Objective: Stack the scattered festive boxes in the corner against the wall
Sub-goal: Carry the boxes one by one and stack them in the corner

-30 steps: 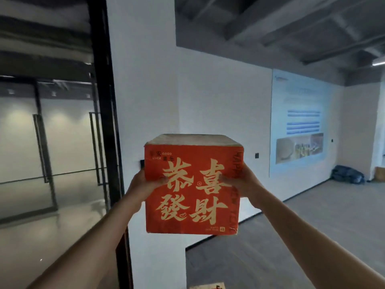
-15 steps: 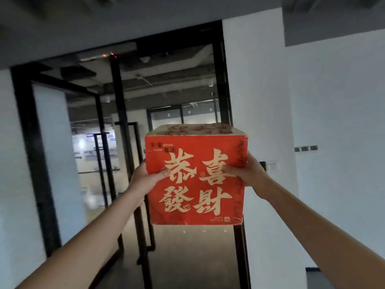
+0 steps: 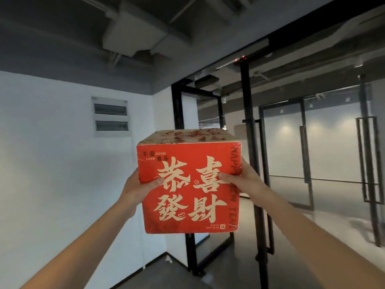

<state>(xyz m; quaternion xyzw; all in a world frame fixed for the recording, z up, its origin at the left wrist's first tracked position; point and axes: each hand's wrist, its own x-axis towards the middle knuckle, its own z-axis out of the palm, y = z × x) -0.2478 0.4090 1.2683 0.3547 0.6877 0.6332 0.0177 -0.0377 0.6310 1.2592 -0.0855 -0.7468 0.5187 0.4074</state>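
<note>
A red festive box (image 3: 188, 188) with large gold characters hangs in the air in front of me at chest height. My left hand (image 3: 138, 185) grips its left side, the thumb lying across the front face. On the opposite side my right hand (image 3: 242, 180) holds the right edge, thumb also on the front. The fingers behind the box are hidden. Both arms are stretched forward. No other festive boxes are in view.
A white wall (image 3: 52, 163) with a grey panel (image 3: 111, 116) fills the left. It meets a short wall at a corner (image 3: 164, 253) low behind the box. Black-framed glass doors (image 3: 250, 142) and frosted glass partitions (image 3: 333, 142) stand to the right. Grey floor below.
The view has swung left: the projection wall went out of sight, the glass doors shifted right, and the white corner wall appeared. The box stays held between both hands.
</note>
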